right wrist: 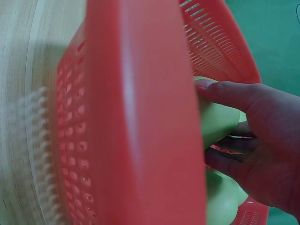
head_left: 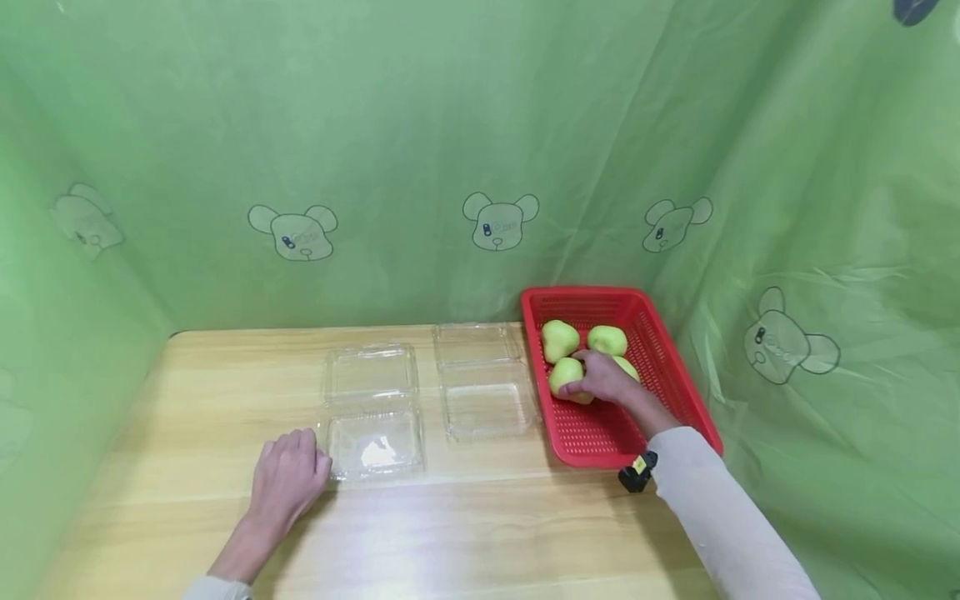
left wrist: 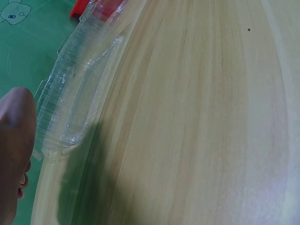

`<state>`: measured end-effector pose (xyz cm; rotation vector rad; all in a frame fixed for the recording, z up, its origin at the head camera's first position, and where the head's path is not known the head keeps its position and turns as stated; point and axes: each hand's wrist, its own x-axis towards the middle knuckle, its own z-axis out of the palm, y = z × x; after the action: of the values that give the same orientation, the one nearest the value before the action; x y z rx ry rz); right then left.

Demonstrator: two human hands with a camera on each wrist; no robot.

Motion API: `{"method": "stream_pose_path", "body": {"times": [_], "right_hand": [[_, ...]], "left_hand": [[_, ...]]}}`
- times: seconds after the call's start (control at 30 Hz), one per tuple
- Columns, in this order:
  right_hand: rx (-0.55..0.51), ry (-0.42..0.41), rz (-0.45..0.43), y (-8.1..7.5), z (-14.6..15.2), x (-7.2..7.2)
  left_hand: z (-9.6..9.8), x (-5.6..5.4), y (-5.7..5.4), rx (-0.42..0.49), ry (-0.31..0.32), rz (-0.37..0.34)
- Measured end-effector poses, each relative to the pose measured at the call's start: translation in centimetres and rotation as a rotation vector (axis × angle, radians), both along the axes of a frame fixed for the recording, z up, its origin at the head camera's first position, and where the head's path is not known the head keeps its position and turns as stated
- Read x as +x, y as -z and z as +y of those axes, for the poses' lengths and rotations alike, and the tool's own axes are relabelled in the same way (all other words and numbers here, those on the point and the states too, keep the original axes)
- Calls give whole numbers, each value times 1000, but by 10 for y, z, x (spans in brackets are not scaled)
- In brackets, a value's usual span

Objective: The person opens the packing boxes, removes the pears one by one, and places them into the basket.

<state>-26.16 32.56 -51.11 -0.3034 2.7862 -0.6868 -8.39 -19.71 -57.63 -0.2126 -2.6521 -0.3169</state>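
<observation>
In the head view my right hand [head_left: 603, 377] reaches into the red basket [head_left: 551, 425] and grips a pale green pear [head_left: 565, 377]. The right wrist view shows the thumb on one side of this pear [right wrist: 216, 119] and bent fingers on the other. Other pears lie around it: one [head_left: 560, 340] behind, another [head_left: 607, 340] at the back right, and one [head_left: 626, 367] partly hidden by the hand. My left hand [head_left: 288, 473] rests at the left edge of a clear plastic box [head_left: 375, 442], fingers loosely curled and holding nothing. Whether it touches the box, I cannot tell.
A second clear plastic box [head_left: 487, 408] lies with its lid spread behind it, between the first box and the basket. Both stand on a wooden table [head_left: 450, 533]. A green curtain [head_left: 390, 150] hangs along the back and sides, close behind the basket.
</observation>
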Motion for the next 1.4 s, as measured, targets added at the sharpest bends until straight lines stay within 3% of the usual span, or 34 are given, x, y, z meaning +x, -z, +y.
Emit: {"method": "stream_pose_path", "body": {"times": [0.43, 0.6, 0.7, 0.8, 1.03, 1.2, 1.4], "right_hand": [[-11, -28, 28, -6, 3, 3], [9, -5, 33, -11, 2, 6], [20, 18, 103, -15, -1, 10], [24, 39, 231, -22, -10, 16], [27, 26, 439, -41, -54, 38], [61, -60, 529, -41, -92, 53], [119, -216, 596, -29, -138, 67]], "left_hand": [[0, -6, -1, 27, 4, 6], [0, -8, -2, 42, -8, -28], [1, -10, -2, 50, -15, -52], [2, -12, -3, 56, -12, -60], [4, -16, -3, 45, -8, -58], [5, -16, -3, 32, 1, -19], [5, -16, -2, 22, 3, -4]]}}
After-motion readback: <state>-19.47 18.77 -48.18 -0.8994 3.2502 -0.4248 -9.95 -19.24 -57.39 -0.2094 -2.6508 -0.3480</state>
